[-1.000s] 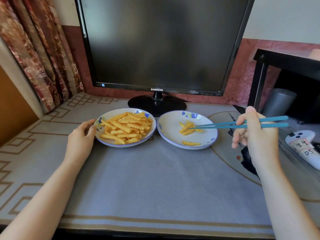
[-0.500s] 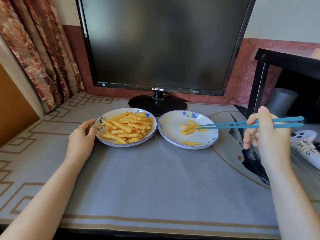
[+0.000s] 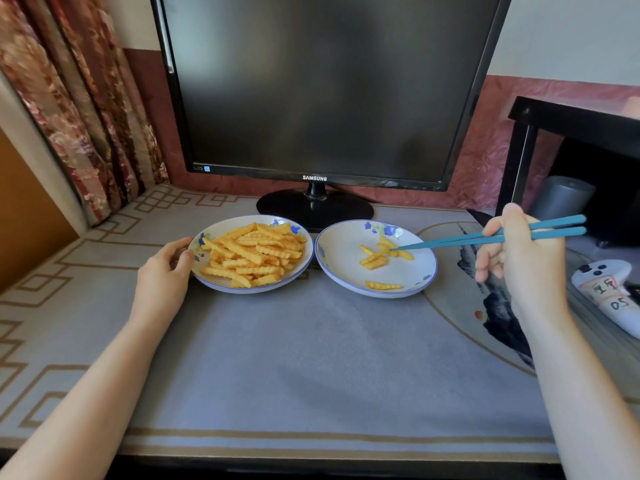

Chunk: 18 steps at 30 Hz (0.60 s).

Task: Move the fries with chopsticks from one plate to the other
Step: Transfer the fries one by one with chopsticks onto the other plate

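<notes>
Two white plates with blue flowers stand side by side on the desk. The left plate (image 3: 207,284) is heaped with crinkle-cut fries (image 3: 254,254). The right plate (image 3: 420,282) holds several fries (image 3: 375,259), one apart near its front rim. My left hand (image 3: 162,275) holds the left plate's left rim, thumb on the edge. My right hand (image 3: 519,261) grips a pair of blue chopsticks (image 3: 485,237). Their tips are together and rest among the fries in the right plate; whether they pinch one I cannot tell.
A black Samsung monitor (image 3: 315,88) stands just behind the plates on its round base (image 3: 315,209). At the right edge lies a white controller (image 3: 609,292), with a grey cylinder (image 3: 561,199) under a black shelf (image 3: 575,119). A curtain (image 3: 76,98) hangs at the left.
My right hand has shifted slightly right, then back toward the right plate, and the chopstick tips stay over the fries there. My left hand has not moved from the left plate.
</notes>
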Tool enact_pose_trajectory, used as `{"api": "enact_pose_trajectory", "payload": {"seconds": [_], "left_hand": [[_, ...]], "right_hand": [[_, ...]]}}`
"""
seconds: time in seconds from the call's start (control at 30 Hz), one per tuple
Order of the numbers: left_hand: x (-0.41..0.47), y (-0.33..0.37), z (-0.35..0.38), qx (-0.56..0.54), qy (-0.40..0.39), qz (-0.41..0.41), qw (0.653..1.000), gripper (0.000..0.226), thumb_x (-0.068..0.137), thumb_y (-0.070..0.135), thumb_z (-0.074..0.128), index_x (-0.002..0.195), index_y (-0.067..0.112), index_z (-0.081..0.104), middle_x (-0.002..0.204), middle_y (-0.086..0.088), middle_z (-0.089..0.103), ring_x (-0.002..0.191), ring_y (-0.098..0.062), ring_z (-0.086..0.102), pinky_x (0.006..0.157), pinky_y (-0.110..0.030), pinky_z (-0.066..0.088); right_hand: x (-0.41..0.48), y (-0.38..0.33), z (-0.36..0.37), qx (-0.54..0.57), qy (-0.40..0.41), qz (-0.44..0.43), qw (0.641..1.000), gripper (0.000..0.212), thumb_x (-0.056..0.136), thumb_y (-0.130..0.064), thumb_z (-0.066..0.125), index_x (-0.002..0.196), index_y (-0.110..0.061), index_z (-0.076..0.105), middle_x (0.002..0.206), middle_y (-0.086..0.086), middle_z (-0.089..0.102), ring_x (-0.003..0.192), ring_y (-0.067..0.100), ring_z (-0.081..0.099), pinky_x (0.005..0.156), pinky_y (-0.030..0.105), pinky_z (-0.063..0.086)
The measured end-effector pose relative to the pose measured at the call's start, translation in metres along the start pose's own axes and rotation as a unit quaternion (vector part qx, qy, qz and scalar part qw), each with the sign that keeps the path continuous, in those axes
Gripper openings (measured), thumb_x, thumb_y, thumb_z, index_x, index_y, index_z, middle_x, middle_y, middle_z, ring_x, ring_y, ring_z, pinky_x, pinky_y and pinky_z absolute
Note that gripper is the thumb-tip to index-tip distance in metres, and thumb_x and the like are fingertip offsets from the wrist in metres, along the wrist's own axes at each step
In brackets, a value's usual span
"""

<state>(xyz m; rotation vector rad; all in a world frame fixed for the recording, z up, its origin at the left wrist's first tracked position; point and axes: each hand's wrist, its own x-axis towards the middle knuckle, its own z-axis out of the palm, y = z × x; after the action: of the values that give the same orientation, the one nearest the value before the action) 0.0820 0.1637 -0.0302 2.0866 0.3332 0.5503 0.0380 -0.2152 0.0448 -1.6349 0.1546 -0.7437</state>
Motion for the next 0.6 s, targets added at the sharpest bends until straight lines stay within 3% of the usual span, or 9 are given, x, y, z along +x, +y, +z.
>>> {"api": "enact_pose_trajectory", "payload": {"seconds": [0.6], "left_hand": [[0.000, -0.001, 0.000, -0.002, 0.002, -0.001, 1.000, 0.033, 0.097, 0.021, 0.043, 0.126, 0.015, 0.059, 0.120, -0.008, 0.063, 0.114, -0.021, 0.053, 0.086, -0.024, 0.034]], "right_hand": [[0.006, 0.000, 0.006, 0.002, -0.001, -0.009, 1.000, 0.039, 0.102, -0.028, 0.038, 0.069, -0.010, 0.050, 0.036, 0.008, 0.049, 0.027, 0.015, 0.042, 0.034, 0.016, 0.029]]}}
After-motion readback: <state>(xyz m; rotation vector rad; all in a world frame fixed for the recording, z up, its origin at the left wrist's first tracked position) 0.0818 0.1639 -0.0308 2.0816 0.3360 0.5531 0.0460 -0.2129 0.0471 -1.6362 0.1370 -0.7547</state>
